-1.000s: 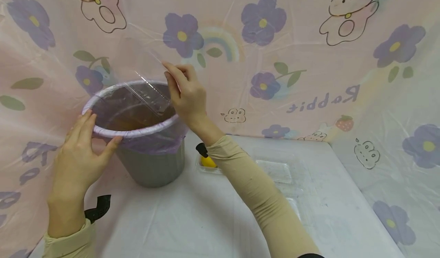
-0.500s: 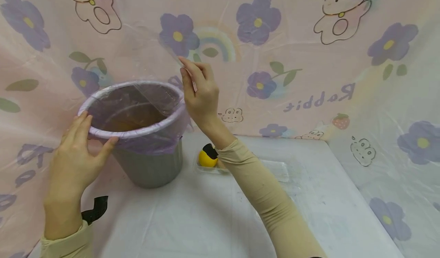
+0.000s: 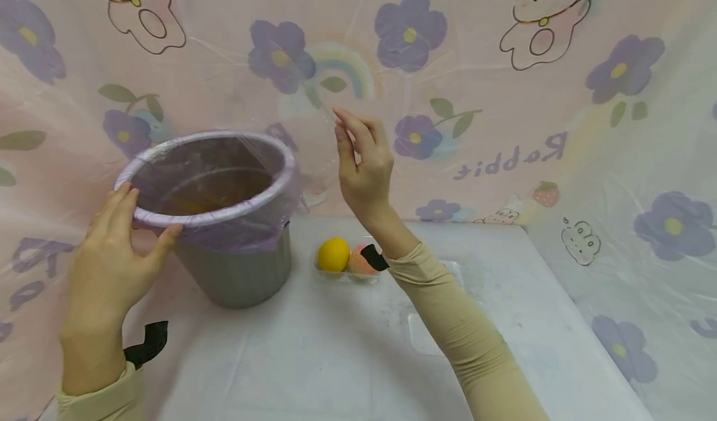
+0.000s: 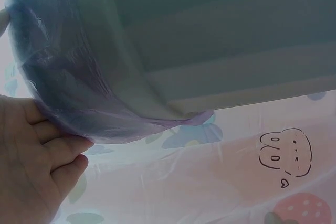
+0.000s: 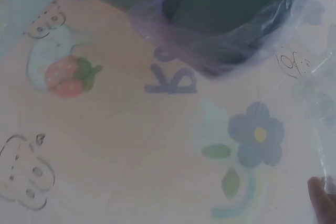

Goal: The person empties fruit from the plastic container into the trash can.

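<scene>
A grey bin (image 3: 235, 278) with a purple plastic liner (image 3: 252, 237) folded over its rim stands on the white-covered table. My left hand (image 3: 114, 259) rests against the rim's left side, fingers straight, thumb spread along the front; the left wrist view shows its fingertips on the liner. My right hand (image 3: 366, 162) is raised to the right of the bin and pinches a clear plastic container (image 5: 323, 114) by its edge. The container is thin and see-through, and its outline is faint against the backdrop. Inside the bin, something brownish-orange shows low down.
Right of the bin, a clear tray (image 3: 347, 276) holds a round yellow fruit (image 3: 333, 255) and a pinkish round one (image 3: 358, 260). More clear plastic trays (image 3: 422, 334) lie partly behind my right forearm. A patterned sheet (image 3: 476, 178) closes off the back and sides.
My right hand has moved right, away from over the bin, taking the clear container with it. This uncovers the two fruits in the tray. My left hand has stayed at the rim.
</scene>
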A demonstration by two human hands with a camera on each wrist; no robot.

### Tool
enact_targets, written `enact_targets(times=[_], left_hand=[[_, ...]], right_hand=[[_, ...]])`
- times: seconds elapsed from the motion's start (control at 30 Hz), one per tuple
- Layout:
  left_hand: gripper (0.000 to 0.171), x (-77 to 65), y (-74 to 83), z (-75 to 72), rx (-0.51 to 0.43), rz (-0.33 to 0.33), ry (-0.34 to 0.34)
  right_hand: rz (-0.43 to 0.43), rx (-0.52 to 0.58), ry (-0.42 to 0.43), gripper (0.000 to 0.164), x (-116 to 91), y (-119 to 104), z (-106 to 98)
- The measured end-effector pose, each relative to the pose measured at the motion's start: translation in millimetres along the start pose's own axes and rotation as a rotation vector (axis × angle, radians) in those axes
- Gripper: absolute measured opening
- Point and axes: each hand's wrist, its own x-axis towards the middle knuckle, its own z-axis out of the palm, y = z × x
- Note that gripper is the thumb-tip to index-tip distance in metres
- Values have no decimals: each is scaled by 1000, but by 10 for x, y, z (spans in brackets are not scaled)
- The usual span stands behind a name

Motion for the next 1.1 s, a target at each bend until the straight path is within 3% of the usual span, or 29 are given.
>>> enact_targets(times=[0.57,0.8,1.1], left_hand=[[81,-1,19,-1,-7,8,26],[81,1,22,-3,-9,7,21],[82,-3,38,-18,0,-1,6]], right_hand=[[55,-35,-92,23,-289,161,-708],[171,-10,-195,24,-537,173,-947],[315,84,-392,24,-886,158,-1156]])
